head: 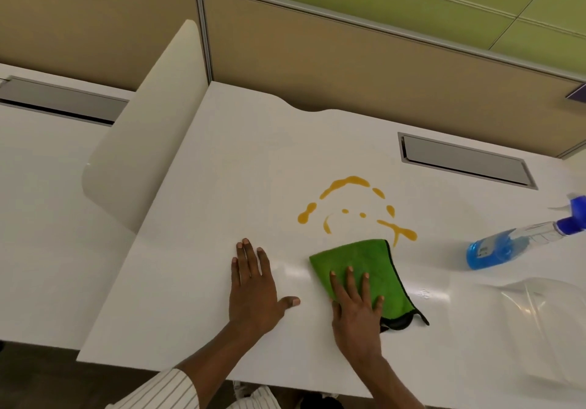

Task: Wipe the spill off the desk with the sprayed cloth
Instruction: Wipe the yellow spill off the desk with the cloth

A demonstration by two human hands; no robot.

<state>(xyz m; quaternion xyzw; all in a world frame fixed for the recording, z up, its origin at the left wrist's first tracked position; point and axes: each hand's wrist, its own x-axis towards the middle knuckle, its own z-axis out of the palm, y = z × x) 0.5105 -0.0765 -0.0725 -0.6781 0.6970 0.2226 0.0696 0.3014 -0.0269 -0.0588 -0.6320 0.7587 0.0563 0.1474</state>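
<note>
An orange-yellow spill [345, 183] lies in curved streaks and drops on the white desk [222, 161]. Just in front of it rests a folded green cloth [364, 259] with black trim, its far edge touching the spill's lower right streaks. My right hand [356, 310] presses flat on the near part of the cloth, fingers spread. My left hand [253, 288] lies flat on the bare desk to the left of the cloth, holding nothing.
A spray bottle [507, 244] of blue liquid lies at the right. A clear plastic container [539, 323] sits at the near right. A grey cable hatch [466, 161] is set in the desk behind. A cream divider panel [142, 142] stands at the left.
</note>
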